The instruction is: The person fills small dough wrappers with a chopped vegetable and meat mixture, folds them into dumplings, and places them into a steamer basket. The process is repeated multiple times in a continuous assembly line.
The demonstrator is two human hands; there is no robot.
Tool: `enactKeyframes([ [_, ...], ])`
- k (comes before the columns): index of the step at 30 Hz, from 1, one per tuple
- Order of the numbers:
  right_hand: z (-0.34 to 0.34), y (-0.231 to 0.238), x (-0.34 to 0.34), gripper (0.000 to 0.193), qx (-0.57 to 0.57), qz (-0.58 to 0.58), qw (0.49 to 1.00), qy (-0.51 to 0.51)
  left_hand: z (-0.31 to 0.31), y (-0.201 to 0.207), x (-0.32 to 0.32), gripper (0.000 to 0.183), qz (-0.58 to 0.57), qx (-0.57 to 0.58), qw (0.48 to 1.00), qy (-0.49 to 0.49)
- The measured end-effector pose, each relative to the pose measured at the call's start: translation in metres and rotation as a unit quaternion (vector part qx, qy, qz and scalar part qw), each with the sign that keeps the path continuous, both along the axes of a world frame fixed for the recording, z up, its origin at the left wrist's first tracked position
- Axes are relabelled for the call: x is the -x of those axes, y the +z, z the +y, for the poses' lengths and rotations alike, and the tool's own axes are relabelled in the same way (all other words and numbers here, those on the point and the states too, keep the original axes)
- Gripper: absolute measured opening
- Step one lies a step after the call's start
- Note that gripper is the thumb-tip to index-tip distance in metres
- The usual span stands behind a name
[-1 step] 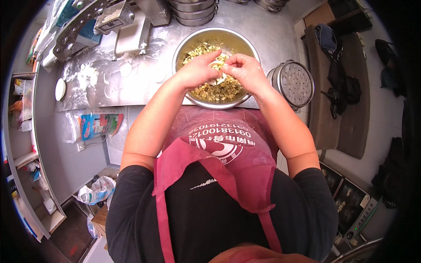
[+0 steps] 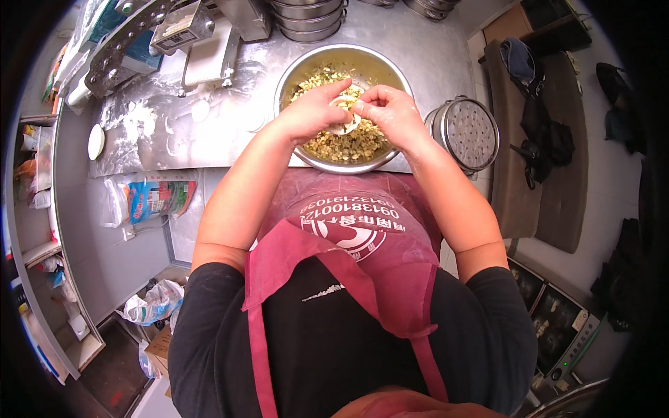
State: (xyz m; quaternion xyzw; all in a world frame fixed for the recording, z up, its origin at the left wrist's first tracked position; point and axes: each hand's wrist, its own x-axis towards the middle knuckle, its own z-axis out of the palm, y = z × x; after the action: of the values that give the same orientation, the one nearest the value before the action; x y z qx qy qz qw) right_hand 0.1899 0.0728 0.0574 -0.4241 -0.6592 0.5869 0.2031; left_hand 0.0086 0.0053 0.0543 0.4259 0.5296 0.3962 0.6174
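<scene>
Over a large steel bowl [image 2: 391, 75] of chopped yellow-green filling [image 2: 357, 148], my two hands work on a pale dough wrapper [image 2: 345, 128] with some filling in it. My left hand [image 2: 312, 115] cups the wrapper from the left, its fingers partly hidden behind it. At the wrapper's right edge, my right hand [image 2: 391, 117] pinches the dough between thumb and fingertips. The bowl stands near the front edge of the steel table, close to my maroon apron [image 2: 348, 195].
Right of the bowl is a round perforated steamer tray [image 2: 472, 132]. Flour [image 2: 139, 120] and a dough round [image 2: 200, 110] lie on the left of the steel table [image 2: 435, 59]. A rolling machine [image 2: 125, 59] stands back left, stacked steamers [image 2: 306, 17] behind the bowl.
The wrapper's edge and my right fingertips have shifted very slightly. Everything else looks the same.
</scene>
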Motion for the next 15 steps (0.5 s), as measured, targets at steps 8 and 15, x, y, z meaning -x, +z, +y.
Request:
enactKeyframes([
  [8, -0.014, -0.018, 0.004, 0.018, -0.252, 0.049, 0.966, -0.044, -0.023, -0.018, -0.027, 0.041, -0.491, 0.101, 0.829, 0.248],
  [15, -0.017, -0.01, 0.002, 0.024, 0.022, 0.095, 0.994, -0.05, -0.017, -0.01, -0.035, 0.044, -0.367, 0.026, 0.898, 0.239],
])
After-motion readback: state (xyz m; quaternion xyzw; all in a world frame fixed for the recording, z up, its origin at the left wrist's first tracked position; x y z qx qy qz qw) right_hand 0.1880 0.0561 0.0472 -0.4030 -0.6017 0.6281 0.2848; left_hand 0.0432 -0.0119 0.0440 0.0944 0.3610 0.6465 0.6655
